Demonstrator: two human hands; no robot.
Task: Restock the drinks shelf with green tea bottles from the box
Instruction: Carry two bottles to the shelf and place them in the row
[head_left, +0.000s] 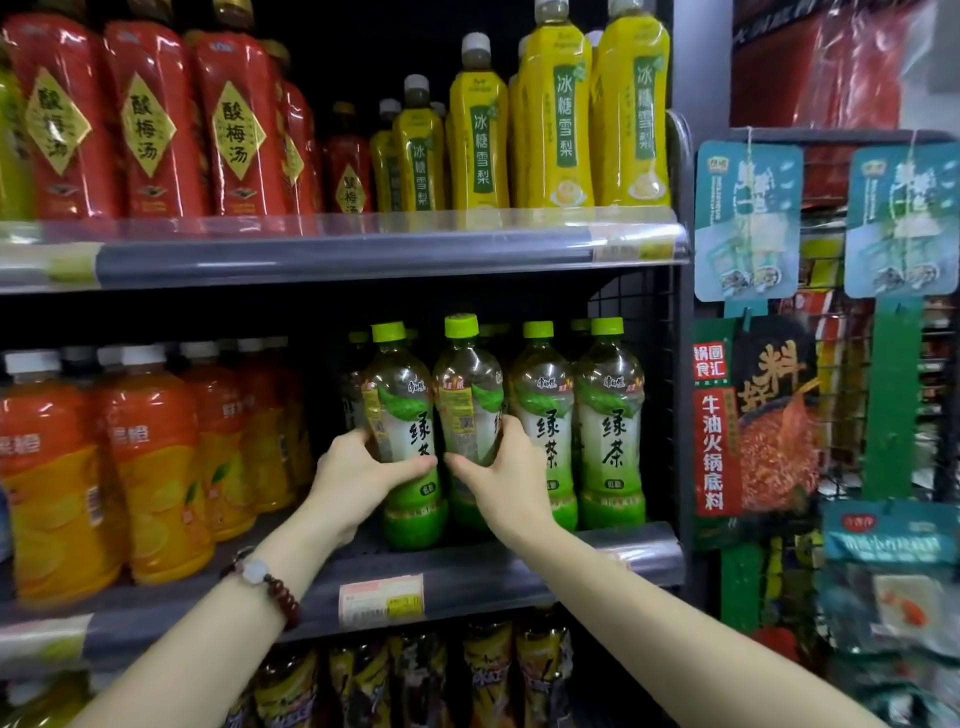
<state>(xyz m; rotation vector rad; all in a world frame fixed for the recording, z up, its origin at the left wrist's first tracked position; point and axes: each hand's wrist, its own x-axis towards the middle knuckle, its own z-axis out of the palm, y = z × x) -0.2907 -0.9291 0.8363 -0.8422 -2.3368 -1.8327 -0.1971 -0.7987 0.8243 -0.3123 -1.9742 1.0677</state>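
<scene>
We are at the placing step: both hands are on the middle shelf (467, 571), each wrapped around one green tea bottle. Our left hand (358, 475) has its fingers curled round the waist of the left bottle (402, 415), thumb across the label front; this bottle's base appears to rest at the shelf's front edge. Our right hand (506, 480) is closed likewise on the right bottle (470, 395), whose label faces sideways and whose cap sits slightly higher than its neighbour's, so we judge it not fully seated, though the base is hidden behind the hand. The two bottles touch each other and stand just left of two green tea bottles already fronted (610, 431), with more caps visible behind. To the left stand the orange drink bottles (156, 467), with a dark gap between. The box is not in view. Next move, as we judge it: set both down, push them back in line, turn the right label forward, then release. Risk: nudging neighbouring bottles.
</scene>
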